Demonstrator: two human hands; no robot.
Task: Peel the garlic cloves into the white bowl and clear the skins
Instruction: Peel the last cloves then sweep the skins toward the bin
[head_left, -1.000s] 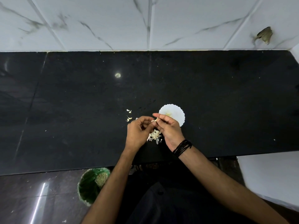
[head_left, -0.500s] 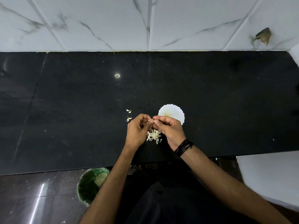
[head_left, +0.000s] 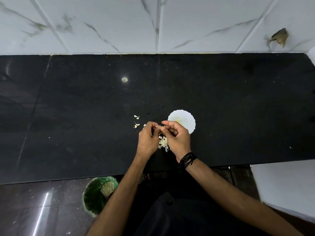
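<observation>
Both hands meet over the black counter [head_left: 221, 103], just in front of a scalloped white bowl [head_left: 186, 120]. My left hand [head_left: 148, 138] and my right hand [head_left: 177, 137] pinch one small garlic clove [head_left: 158, 127] between their fingertips. A heap of pale garlic skins [head_left: 163, 143] lies on the counter under the hands, partly hidden by them. A few unpeeled cloves [head_left: 136, 124] lie loose to the left of my left hand. Something yellowish sits inside the bowl, too small to make out.
A green bin [head_left: 97, 193] with scraps inside stands on the floor below the counter's front edge, left of my body. White marble wall tiles [head_left: 153, 24] back the counter. A white surface [head_left: 286, 188] lies at the lower right.
The hands stay in the same spot and keep working the clove; the fingers have shifted slightly, with my right hand's fingers curled a little more.
</observation>
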